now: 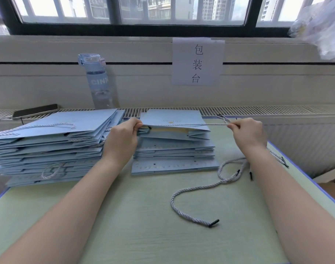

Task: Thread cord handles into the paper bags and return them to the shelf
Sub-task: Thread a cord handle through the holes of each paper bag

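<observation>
Two stacks of flat light-blue paper bags lie on the table. The left stack [48, 149] has white cord handles showing. On the right stack [174, 159], the top bag [172, 119] lies partly opened. My left hand [123, 138] pinches the left edge of this top bag near its hole. My right hand [248, 134] pinches a white cord [191, 124] that runs taut across the bag's opening to my left hand. Loose white cords [201, 187] with black tips lie on the table under and beside my right arm.
A blue water bottle [98, 80] stands behind the left stack, against the wall. A dark phone [35, 110] lies on the grille ledge at left. A paper sign [198, 61] hangs on the wall. The pale green table [143, 225] has blue edges.
</observation>
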`<move>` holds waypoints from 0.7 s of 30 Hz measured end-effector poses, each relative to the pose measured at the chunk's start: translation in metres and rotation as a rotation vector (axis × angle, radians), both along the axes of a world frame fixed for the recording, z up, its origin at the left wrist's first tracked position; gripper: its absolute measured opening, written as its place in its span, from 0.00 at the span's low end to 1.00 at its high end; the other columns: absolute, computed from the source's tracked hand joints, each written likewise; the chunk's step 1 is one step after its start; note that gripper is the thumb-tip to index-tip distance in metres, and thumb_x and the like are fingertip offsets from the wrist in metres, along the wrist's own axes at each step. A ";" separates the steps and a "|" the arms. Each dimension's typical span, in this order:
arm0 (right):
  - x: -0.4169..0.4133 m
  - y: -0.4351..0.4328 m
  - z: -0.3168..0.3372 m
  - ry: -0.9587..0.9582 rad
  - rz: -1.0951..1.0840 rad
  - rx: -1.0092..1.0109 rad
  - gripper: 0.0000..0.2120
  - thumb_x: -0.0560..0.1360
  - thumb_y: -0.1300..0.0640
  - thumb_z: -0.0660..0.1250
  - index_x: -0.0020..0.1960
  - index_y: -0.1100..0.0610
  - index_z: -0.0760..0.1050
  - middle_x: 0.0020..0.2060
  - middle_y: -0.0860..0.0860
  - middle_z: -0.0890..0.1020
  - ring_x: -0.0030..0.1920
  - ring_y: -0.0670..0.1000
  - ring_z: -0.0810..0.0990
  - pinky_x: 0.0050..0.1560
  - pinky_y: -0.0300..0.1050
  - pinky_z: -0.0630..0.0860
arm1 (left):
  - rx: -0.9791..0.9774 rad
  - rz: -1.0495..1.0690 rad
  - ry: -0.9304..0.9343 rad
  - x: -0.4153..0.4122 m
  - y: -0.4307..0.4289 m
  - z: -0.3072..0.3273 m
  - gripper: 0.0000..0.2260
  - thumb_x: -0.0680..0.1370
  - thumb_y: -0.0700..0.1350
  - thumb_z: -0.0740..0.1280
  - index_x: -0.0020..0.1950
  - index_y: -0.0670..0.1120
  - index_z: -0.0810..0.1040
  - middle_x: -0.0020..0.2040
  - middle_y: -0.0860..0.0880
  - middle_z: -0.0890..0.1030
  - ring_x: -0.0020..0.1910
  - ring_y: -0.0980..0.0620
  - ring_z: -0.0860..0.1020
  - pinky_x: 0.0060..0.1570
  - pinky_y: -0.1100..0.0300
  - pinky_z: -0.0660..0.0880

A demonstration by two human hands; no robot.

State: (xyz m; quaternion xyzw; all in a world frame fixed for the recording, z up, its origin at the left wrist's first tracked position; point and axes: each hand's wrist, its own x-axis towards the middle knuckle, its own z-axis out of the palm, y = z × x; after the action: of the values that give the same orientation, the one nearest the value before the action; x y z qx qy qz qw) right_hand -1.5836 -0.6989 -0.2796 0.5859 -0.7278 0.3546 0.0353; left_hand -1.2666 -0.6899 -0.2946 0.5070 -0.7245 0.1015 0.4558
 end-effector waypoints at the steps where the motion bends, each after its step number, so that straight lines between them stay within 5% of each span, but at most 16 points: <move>1: -0.003 -0.001 0.001 -0.025 -0.023 -0.016 0.10 0.78 0.54 0.64 0.52 0.56 0.82 0.46 0.59 0.82 0.51 0.62 0.76 0.50 0.52 0.74 | -0.003 0.001 0.006 -0.001 0.000 0.000 0.06 0.79 0.36 0.63 0.49 0.38 0.80 0.37 0.43 0.82 0.32 0.48 0.74 0.34 0.57 0.72; 6: 0.000 0.006 0.010 -0.240 0.089 -0.131 0.09 0.77 0.57 0.65 0.52 0.58 0.82 0.44 0.54 0.83 0.48 0.54 0.78 0.44 0.37 0.64 | -0.051 -0.046 -0.096 -0.002 0.006 0.005 0.10 0.77 0.42 0.60 0.41 0.41 0.78 0.31 0.47 0.78 0.29 0.49 0.72 0.37 0.58 0.71; 11: 0.044 0.026 0.023 -0.442 0.578 -0.180 0.04 0.73 0.57 0.70 0.46 0.49 0.81 0.36 0.43 0.82 0.35 0.38 0.77 0.43 0.34 0.74 | -0.148 -0.172 -0.118 -0.021 0.017 0.010 0.12 0.77 0.46 0.59 0.42 0.43 0.80 0.32 0.51 0.80 0.30 0.51 0.77 0.37 0.55 0.77; 15: 0.088 0.039 0.017 -0.252 0.814 -0.247 0.06 0.72 0.60 0.71 0.48 0.56 0.83 0.34 0.44 0.80 0.34 0.41 0.74 0.38 0.29 0.68 | 0.054 -0.398 0.027 -0.048 0.027 0.009 0.19 0.77 0.53 0.61 0.61 0.44 0.77 0.47 0.54 0.81 0.45 0.58 0.78 0.47 0.64 0.73; 21: 0.087 0.028 0.001 -0.059 0.773 -0.235 0.08 0.74 0.64 0.67 0.52 0.61 0.82 0.38 0.50 0.80 0.38 0.47 0.76 0.42 0.31 0.70 | 0.009 -0.313 0.043 -0.041 0.020 0.007 0.13 0.76 0.45 0.65 0.58 0.43 0.80 0.37 0.57 0.77 0.38 0.57 0.75 0.42 0.63 0.71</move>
State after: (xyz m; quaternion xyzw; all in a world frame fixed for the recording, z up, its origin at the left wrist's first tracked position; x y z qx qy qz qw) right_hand -1.4964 -0.6705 -0.2784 0.7980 -0.4091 0.4391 -0.0550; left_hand -1.3071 -0.6696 -0.2873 0.3921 -0.7850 0.0152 0.4794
